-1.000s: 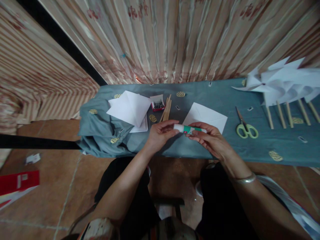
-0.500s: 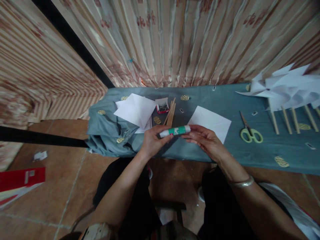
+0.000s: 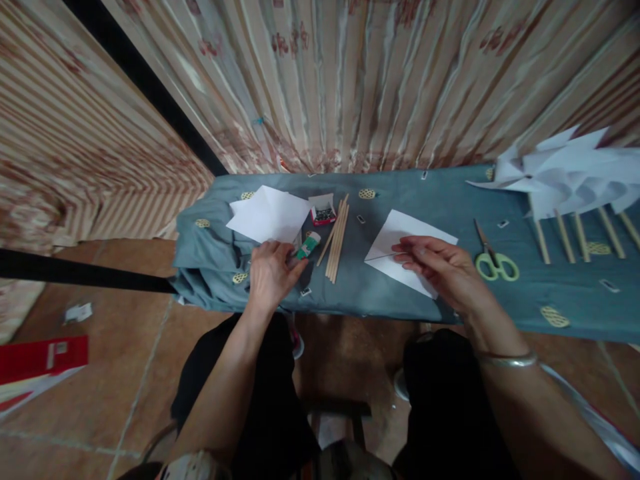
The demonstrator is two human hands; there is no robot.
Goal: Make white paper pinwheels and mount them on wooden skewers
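My left hand [image 3: 273, 272] is low over the cloth, its thumb and fingers closed around the lower end of a green and white glue stick [image 3: 308, 245]. Stacked white paper sheets [image 3: 270, 213] lie just beyond that hand. Over a creased white paper square [image 3: 393, 230], my right hand [image 3: 440, 268] has its thumb and fingertips drawn together. Whether something small is between them I cannot make out. Several thin wooden sticks [image 3: 338, 241] lie between the hands, beside a small red box [image 3: 323, 211] of dark pins or tacks.
Green-handled scissors [image 3: 496, 265] lie right of the paper square. Several white paper pinwheels on sticks [image 3: 565, 177] rest at the table's right. A grey-green cloth [image 3: 390, 190] covers the narrow table, and a striped curtain [image 3: 360, 87] hangs behind it.
The glue stick has moved left and down towards the table in my left hand. My right hand has come off it and shifted right, over the paper square.
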